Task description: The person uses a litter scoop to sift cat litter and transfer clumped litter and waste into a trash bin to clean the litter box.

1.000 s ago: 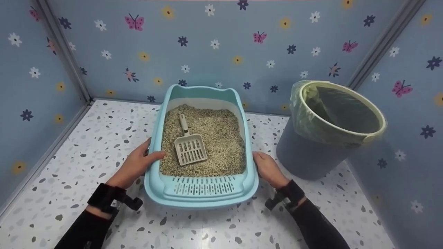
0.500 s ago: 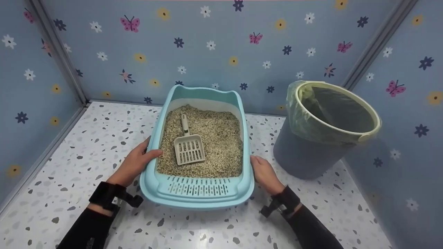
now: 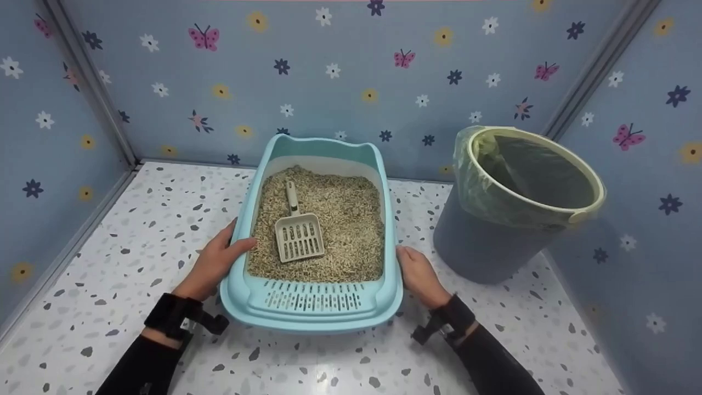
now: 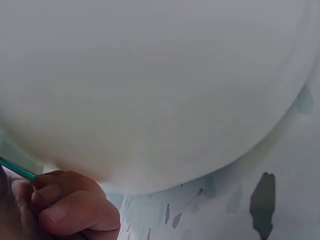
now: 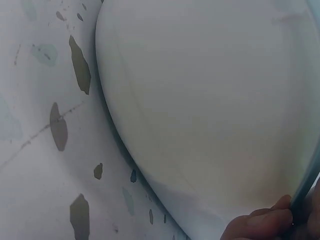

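Observation:
A light-blue litter box point(image 3: 312, 319) with a white lower tub stands in the middle of the head view, full of pale-brown pellet litter point(image 3: 354, 219). On the litter lies a beige slotted scoop point(image 3: 300, 237), its handle pointing to the back wall. My left hand point(image 3: 211, 264) grips the box's left rim, thumb over the top; in the left wrist view its fingers point(image 4: 80, 205) curl beneath the edge. At the right rim, my right hand point(image 3: 421, 277) holds on, with its fingers point(image 5: 260, 225) bent under the edge in the right wrist view.
A grey-blue waste bin point(image 3: 482, 247) lined with a pale-yellow bag point(image 3: 466, 181) stands right of the box. Flower-patterned panels point(image 3: 329, 49) enclose the back and both sides. The white floor point(image 3: 137, 247) has grey specks.
Since one second ago the litter box has turned slightly, its back end shifting right, with both hands still on the rim. Over the last half second almost nothing has moved.

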`<state>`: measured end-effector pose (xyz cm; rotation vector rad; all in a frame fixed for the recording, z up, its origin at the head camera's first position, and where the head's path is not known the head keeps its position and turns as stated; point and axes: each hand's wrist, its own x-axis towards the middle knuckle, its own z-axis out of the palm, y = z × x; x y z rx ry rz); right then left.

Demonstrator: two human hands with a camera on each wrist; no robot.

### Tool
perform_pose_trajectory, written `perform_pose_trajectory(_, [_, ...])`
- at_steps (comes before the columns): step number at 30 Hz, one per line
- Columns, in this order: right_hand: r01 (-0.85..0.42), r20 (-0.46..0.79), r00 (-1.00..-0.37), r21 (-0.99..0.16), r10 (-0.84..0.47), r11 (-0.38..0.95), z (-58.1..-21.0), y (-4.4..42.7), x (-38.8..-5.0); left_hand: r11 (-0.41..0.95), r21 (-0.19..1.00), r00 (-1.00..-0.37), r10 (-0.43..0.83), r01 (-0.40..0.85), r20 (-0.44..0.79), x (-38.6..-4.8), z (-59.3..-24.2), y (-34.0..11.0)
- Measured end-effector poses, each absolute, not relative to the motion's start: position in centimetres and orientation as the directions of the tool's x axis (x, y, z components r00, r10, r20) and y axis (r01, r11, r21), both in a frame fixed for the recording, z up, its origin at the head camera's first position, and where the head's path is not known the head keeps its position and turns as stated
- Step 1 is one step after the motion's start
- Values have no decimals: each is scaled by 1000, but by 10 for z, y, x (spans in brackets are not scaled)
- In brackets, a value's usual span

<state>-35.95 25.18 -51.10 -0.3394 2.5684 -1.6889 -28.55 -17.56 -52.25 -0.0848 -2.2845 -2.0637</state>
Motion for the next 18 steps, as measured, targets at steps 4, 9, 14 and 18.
perform_pose_trajectory(4, [-143, 67, -975, -917, -210, 374, -512, 252, -359, 65, 994, -996, 18, 85, 84, -284, -524, -176])
perform_pose_trajectory(9, [-156, 63, -971, -899, -233, 409, -509, 253, -363, 92, 992, -996, 50, 85, 81, -286, -521, -179])
perform_pose_trajectory(14, [-215, 76, -960, -817, -270, 535, -503, 259, -375, 184, 982, -994, 104, 41, 22, -290, -509, -184])
perform_pose_trajectory(18, [-283, 115, -952, -680, -283, 676, -493, 264, -386, 306, 952, -990, 132, -8, -50, -292, -496, -191])
